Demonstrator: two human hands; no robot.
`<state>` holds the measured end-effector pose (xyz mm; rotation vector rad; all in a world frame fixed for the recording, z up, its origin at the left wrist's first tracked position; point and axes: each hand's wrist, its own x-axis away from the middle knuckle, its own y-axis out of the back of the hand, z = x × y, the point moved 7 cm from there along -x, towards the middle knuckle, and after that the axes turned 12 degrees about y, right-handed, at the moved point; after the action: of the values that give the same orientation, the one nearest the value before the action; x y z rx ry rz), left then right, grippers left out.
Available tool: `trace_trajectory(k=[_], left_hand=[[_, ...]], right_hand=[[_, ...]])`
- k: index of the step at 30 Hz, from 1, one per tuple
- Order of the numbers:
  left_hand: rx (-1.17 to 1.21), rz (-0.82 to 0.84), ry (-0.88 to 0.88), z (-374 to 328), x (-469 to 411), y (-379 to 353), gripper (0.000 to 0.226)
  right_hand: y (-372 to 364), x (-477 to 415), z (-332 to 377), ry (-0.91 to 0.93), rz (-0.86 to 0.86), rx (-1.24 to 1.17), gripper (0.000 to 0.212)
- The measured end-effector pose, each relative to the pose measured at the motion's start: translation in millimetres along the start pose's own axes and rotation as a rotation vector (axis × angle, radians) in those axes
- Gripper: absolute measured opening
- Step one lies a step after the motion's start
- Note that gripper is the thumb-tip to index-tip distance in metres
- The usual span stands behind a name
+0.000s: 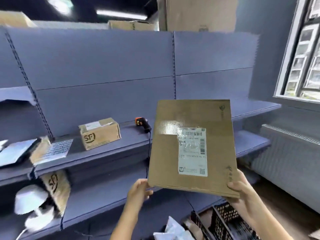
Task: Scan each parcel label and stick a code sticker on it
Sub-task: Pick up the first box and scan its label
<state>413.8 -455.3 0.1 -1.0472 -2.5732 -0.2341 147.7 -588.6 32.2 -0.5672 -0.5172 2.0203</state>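
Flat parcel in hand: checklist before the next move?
1. Grip: left hand and right hand hold the flat parcel by its lower corners. Ok.
2. The label faces the camera, uncovered. Ok.
3. The scanner in hand: not ok. It lies on the shelf and both hands are busy.
4. This face carries no visible code sticker. Not ok.
5. Sticker supply: the printed sheet at the shelf's left is blurred. Cannot tell.

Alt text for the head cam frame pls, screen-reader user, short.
The left hand and right hand hold a flat cardboard parcel by its bottom corners, white shipping label facing the camera. Behind it, a corded handheld scanner and a small SF-marked box lie on a blue-grey shelf; a black crate stands below.
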Motion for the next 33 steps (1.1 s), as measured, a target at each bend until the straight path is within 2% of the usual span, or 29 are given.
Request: trace_trajectory(k=[4,9,16,20,21,26,30,33], left_hand=[[0.172,0.004,-0.029,-6,-13,4,0.016],[0.213,-0.042,-0.075,-12,-28,25,0.035],[0.243,-0.050,-0.103,-30,-67,51,0.041],[0.249,-0.030,-0.111,-48,-103,75,0.042],[0.250,-0.021,-0.109,-54,-112,80,0.044],[0.258,0.014,-0.122,-92,-165,118,0.050],[0.179,0.135,-0.151,-115,-204,129,0.056],[0.147,0.201,-0.105,-123,-221,123,0.078]], right_hand=[[-11,-36,-7,-0.076,0.102,-0.009,0.079],[-26,-70,-25,-0.137,0.175,-0.062,0.067],[-52,-123,-68,-0.186,0.239,-0.061,0.081],[-81,-160,-94,-0.177,0.283,-0.036,0.062],[-89,-168,-100,-0.175,0.296,-0.035,0.062],[-134,-218,-130,-0.152,0.319,0.001,0.089],[-156,-257,-157,-0.148,0.337,0.001,0.108],[-164,-275,-171,-0.170,0.355,0.008,0.110]])
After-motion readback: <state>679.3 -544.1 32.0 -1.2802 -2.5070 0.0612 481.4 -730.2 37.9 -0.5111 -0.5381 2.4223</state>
